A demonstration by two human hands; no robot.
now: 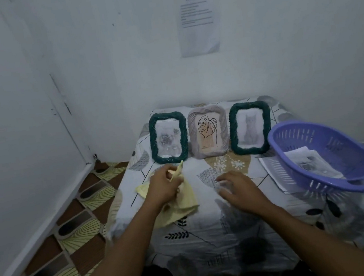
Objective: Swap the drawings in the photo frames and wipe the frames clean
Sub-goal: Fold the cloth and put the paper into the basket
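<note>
My right hand [237,188] lies flat and loose on the patterned tablecloth [203,228], grasping nothing. My left hand [163,186] pinches a corner of the yellow cloth [183,205], which trails beneath my palm. Beyond my fingers stand three frames: green rose frame [168,137], grey leaf frame [208,131], green cat frame [250,127]. Loose drawings [308,160] sit in the purple basket [324,157] at right.

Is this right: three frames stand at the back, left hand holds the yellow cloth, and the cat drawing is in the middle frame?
Not quite. The head view shows the cat drawing in the right green frame; the middle frame holds a leaf drawing. Three frames and the left hand holding the yellow cloth are correct.
</note>
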